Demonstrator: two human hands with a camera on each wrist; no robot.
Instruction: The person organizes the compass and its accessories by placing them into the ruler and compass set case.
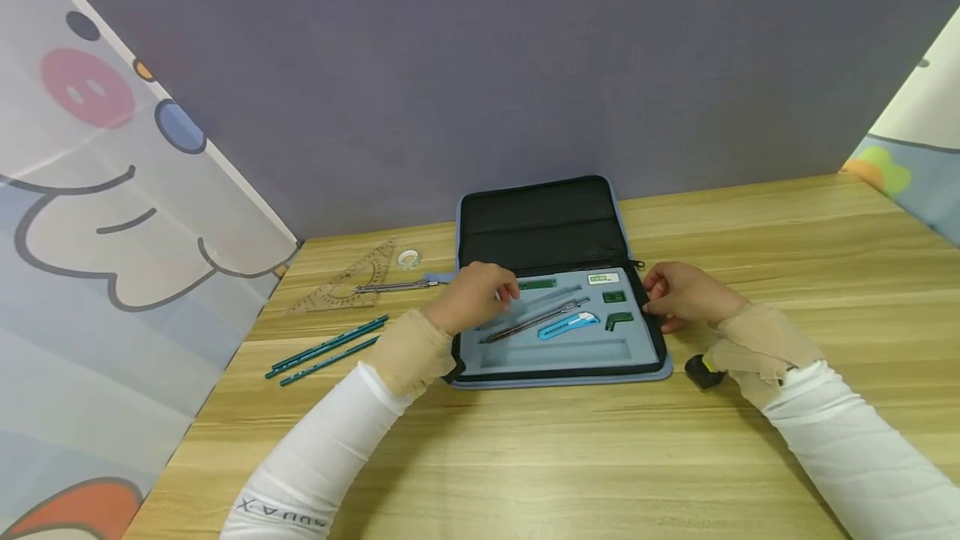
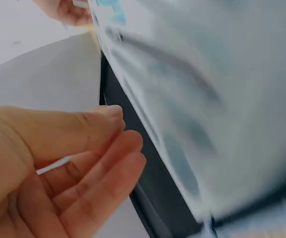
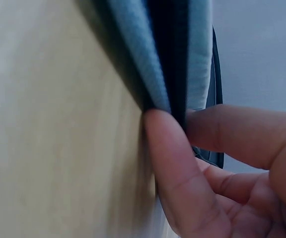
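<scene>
An unzipped case lies open with its black lid folded back. Its grey foam insert bears a metal compass, a blue utility knife, a white eraser-like block and several small green pieces. My right hand pinches the case's right edge between thumb and fingers, as the right wrist view shows. Over the insert's left part is my left hand, fingers loosely bent and thumb near the fingertips, holding nothing visible. It hides part of the insert.
Left of the case lie a clear set square, a second metal compass-like tool, a tape roll and three green pencils. A small black object sits by the right wrist. A grey panel rises behind the table.
</scene>
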